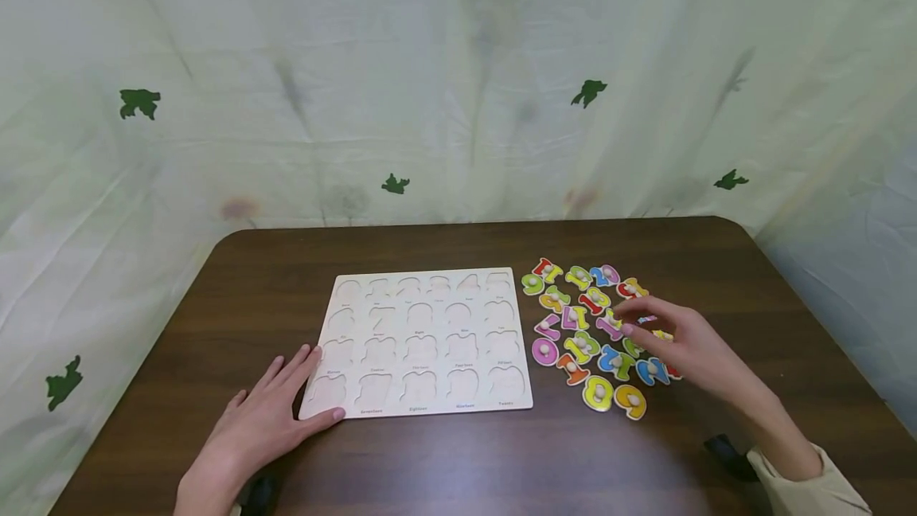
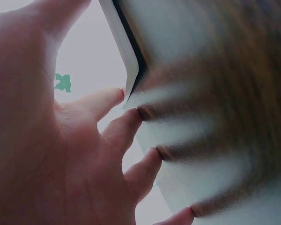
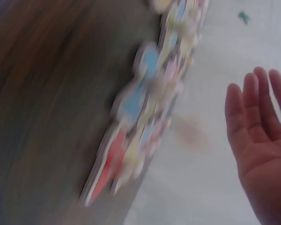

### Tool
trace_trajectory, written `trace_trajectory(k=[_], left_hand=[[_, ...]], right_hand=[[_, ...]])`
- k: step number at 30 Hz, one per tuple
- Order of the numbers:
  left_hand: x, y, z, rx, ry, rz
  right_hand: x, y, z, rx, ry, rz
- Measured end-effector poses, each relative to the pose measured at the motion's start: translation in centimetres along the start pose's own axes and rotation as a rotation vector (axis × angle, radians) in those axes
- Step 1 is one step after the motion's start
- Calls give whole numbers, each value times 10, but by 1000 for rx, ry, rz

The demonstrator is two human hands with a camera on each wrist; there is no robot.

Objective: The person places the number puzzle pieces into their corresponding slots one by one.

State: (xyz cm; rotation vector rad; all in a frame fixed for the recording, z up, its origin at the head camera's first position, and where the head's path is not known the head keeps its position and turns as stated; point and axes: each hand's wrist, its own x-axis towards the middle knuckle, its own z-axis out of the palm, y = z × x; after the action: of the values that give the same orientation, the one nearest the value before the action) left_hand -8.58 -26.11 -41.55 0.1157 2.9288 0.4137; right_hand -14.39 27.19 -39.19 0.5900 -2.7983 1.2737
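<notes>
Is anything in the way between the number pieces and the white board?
Nothing visible. Only a strip of tabletop lies between the number pieces and the white board. The left hand touches the board's left edge, and the right hand is over the pieces' right side.

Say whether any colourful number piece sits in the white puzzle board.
No, the white puzzle board shows bare recesses, with the colourful number pieces beside it.

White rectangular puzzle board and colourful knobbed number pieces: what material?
White rectangular puzzle board: probably wood or fibreboard, matte; solid pale edge, recessed outlines. Colourful knobbed number pieces: likely painted or printed wood, gloss unclear; flat colour faces, pale edges.
</notes>
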Motion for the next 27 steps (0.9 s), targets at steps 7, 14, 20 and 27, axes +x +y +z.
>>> trace_trajectory(k=[7,14,20,27], left_hand=[[-1,1,-1,-13,0,-2],[-1,1,1,-17,-3,-9],[-1,2,1,-22,1,-14],[0,0,2,-21,-1,-17]], right_hand=[[21,-10,26,111,-104,-48],[35,-11,41,203,-194,-24],[44,-8,53,84,-222,-96],[53,-10,60,31,-262,-108]])
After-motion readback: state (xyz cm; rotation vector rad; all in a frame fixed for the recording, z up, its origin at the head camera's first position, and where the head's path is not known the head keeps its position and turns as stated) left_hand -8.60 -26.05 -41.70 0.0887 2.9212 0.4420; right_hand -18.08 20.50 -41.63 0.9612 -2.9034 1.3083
